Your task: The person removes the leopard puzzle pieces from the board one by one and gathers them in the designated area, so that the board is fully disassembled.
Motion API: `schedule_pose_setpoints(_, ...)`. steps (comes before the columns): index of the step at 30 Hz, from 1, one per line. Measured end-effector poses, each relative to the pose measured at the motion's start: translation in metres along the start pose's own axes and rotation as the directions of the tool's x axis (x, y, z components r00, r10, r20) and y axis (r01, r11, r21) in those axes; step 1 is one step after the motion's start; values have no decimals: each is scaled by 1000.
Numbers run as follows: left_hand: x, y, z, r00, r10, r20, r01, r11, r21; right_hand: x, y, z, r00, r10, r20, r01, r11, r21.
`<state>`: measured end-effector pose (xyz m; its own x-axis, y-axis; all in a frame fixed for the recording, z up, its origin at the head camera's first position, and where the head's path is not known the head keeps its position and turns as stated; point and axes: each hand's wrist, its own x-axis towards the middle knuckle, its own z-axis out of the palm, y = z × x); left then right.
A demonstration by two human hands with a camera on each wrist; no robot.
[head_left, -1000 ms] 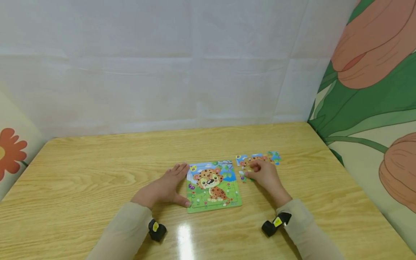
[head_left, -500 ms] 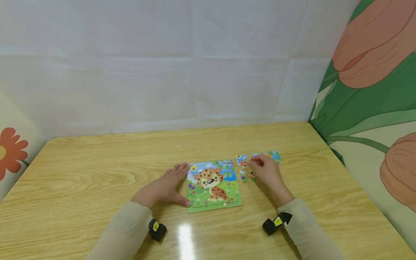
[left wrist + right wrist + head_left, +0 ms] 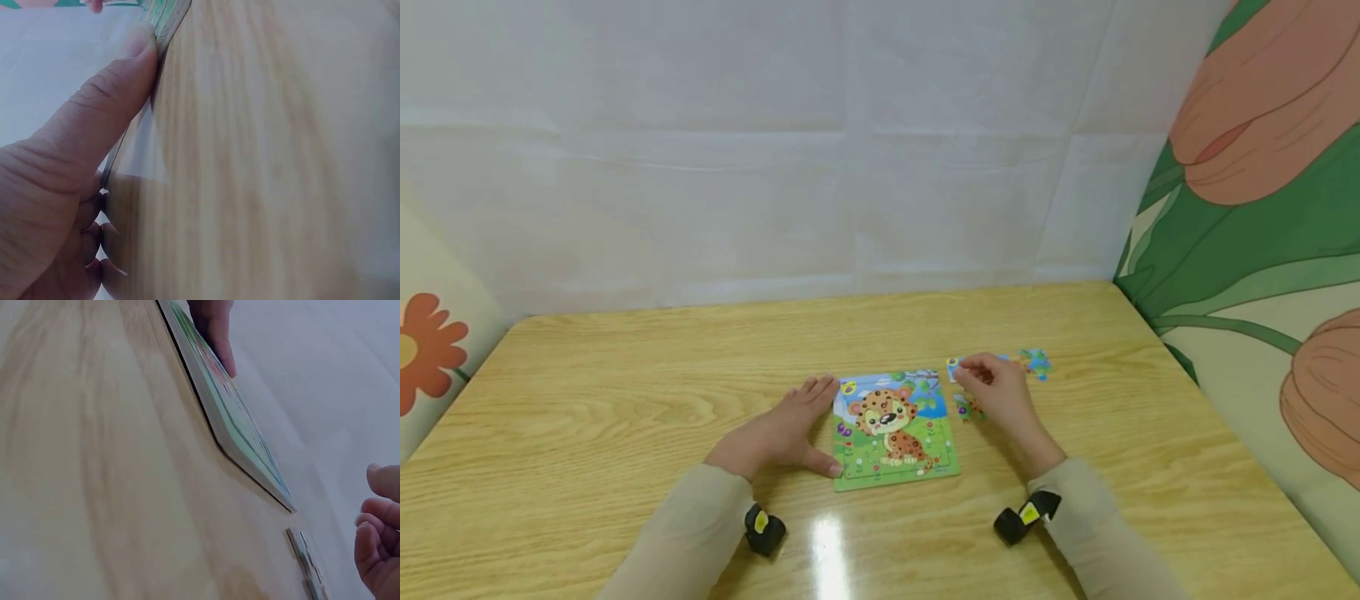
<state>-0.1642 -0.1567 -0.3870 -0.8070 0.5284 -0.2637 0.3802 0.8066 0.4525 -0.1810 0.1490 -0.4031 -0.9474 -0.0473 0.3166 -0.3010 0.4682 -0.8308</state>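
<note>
A square puzzle board (image 3: 895, 429) with a spotted leopard cub picture lies flat on the table. My left hand (image 3: 778, 433) rests at its left side, fingers spread, the thumb (image 3: 103, 100) touching the board's edge. To the board's right is a small group of jigsaw pieces with matching picture parts: a blue and green leafy piece (image 3: 1036, 364), a piece with a yellow patch (image 3: 953, 367) and a purple-dotted piece (image 3: 964, 408). Over these hovers my right hand (image 3: 1003, 400), its thumb and fingertips close together; whether a piece is between them is hidden.
The wood-grain table (image 3: 625, 392) extends well to both sides. A white sheet (image 3: 700, 167) hangs behind its back edge, and a flower-printed panel (image 3: 1247, 250) stands along the right. Black wrist cameras (image 3: 765, 531) are worn at both cuffs.
My right hand has shifted slightly left over the pieces, and its fingertips now cover the ear piece seen before. The left hand and the board have stayed still.
</note>
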Motion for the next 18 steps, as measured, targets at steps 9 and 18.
schedule_pose_setpoints(9,0,1,-1,1000,0,4,0,1000,0,2,-10,17,990,117,75,-117,993,-3)
schedule_pose_setpoints(18,-1,3,-1,1000,3,3,-2,1000,-13,0,-22,34,978,173,118,-183,980,77)
